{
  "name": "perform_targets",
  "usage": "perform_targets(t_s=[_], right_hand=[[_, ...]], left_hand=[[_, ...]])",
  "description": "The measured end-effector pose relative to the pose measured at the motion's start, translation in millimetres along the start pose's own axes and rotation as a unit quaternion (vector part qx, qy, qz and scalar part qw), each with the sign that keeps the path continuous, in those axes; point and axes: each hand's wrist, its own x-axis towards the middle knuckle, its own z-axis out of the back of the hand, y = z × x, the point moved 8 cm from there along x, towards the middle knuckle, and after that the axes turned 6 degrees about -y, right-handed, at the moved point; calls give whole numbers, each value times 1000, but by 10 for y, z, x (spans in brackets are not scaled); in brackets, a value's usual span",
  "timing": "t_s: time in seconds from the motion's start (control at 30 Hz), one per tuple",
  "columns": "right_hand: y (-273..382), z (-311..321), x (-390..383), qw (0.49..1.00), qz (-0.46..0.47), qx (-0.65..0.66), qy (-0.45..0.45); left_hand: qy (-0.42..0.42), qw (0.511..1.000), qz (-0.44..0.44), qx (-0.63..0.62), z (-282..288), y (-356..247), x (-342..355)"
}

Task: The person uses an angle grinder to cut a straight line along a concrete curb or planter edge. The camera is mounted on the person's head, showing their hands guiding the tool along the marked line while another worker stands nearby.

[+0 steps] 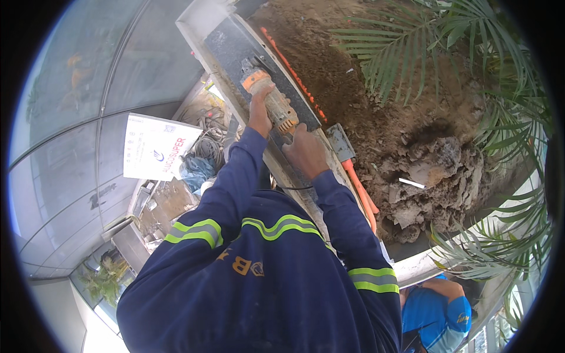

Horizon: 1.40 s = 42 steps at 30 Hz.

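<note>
A dusty beige-and-orange power tool, looking like an angle grinder, lies along a dark stone strip on a narrow ledge. My left hand is closed round its body behind the orange front. My right hand is closed on its rear end, and a black cord runs below. Just right of the ledge rests a metal-headed tool with an orange handle. A thin orange strip runs along the soil edge.
Glass panels curve along the left, above a white printed board, coiled cables and a blue bag. Soil with lumpy debris and palm fronds fill the right. Another person in a blue shirt is at lower right.
</note>
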Motion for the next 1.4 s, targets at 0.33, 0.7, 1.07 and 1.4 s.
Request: perform_targets(t_s=[0.33,0.7,1.07,1.4], right_hand=[[15,17,-8,1000,-8,-9,19],[-115,78,-292,1000,-12,2,7],[18,39,11,999,20,-24,7],[-274,95,-496,998,-41,-33,15]], left_hand=[[15,999,-7,28,-35,-2,-74],[-7,1000,11,24,25,221,-276],[4,999,-10,32,-61,-24,-79],[-7,998,55,15,45,449,-453]])
